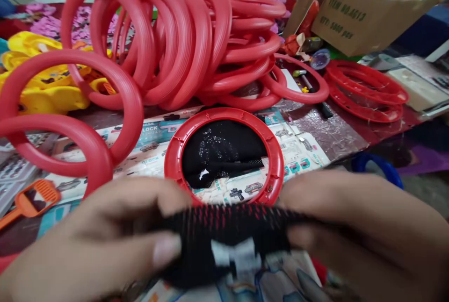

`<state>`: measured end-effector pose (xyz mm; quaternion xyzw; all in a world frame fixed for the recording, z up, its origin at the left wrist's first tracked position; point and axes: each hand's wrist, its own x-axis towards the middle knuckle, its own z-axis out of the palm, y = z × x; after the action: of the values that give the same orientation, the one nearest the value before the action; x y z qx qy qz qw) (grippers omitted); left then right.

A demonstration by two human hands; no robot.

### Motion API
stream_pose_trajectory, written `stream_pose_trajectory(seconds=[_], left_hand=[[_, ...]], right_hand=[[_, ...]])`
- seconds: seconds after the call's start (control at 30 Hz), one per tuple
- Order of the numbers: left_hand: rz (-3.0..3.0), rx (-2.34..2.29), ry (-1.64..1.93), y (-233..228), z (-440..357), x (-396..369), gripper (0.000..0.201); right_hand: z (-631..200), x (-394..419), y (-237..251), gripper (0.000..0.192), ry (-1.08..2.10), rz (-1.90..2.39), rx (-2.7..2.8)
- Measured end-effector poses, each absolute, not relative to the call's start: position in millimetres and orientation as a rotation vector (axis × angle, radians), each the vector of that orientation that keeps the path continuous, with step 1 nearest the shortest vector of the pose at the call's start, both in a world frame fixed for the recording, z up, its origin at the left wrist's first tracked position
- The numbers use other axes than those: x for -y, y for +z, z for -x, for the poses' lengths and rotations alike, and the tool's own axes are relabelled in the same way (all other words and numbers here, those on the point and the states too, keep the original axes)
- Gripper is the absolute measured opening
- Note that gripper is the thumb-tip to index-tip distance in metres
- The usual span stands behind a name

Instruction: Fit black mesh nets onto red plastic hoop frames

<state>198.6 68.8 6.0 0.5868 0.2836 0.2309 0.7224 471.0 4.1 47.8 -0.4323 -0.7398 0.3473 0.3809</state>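
Observation:
Low in the head view, a piece of black mesh fabric [199,257] is stretched between my two hands, blurred by motion. My left hand [105,232] pinches its left end between thumb and fingers. At the other end, my right hand [365,227] grips the fabric, its fingertips partly hidden. A small white tag [238,253] shows on the side towards me. Just beyond, a flat red plastic ring [172,157] lies on printed sheets. Another black mesh piece [224,145], with a white mark, lies within that ring's opening.
Many red ribbed rings [196,49] are heaped across the back and left. Yellow plastic parts [52,98] and an orange plastic piece [37,197] lie at left. On the right are thin red rings [368,87], a cardboard box [365,17] and a blue ring [380,166].

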Motion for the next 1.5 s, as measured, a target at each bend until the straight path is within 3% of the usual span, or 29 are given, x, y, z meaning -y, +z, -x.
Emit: stream_pose_trajectory(seconds=[0.07,0.23,0.4,0.73,1.03,1.3,1.5], left_hand=[[-1.201,-0.799,0.524,3.1,-208.2,-89.8,0.014],[-1.281,-0.969,0.536,-32.2,-232.7,-160.1,0.026],[-1.533,-1.066,0.512,-56.9,-247.5,-197.1,0.031],[-2.131,-1.285,0.594,-82.2,-268.9,-217.6,0.03],[-1.936,-1.285,0.534,-86.0,-256.8,-212.1,0.031],[-1.804,-1.411,0.654,-95.0,-255.3,-201.1,0.018],[-1.735,-1.357,0.718,-98.2,-256.2,-203.5,0.019]], right_hand=[[-465.7,-34.7,37.8,0.012,0.811,1.256,1.773],[-461.6,-129.7,-11.9,0.013,1.025,1.407,1.73],[-467.4,-185.1,-44.5,0.019,0.872,1.555,1.934],[-474.8,-186.9,-71.9,0.02,0.584,1.704,2.152],[-473.9,-185.2,-76.2,0.023,0.543,1.575,2.167],[-469.0,-185.0,-83.7,0.018,0.478,1.266,2.102],[-468.0,-185.9,-88.2,0.016,0.342,1.312,2.099]])
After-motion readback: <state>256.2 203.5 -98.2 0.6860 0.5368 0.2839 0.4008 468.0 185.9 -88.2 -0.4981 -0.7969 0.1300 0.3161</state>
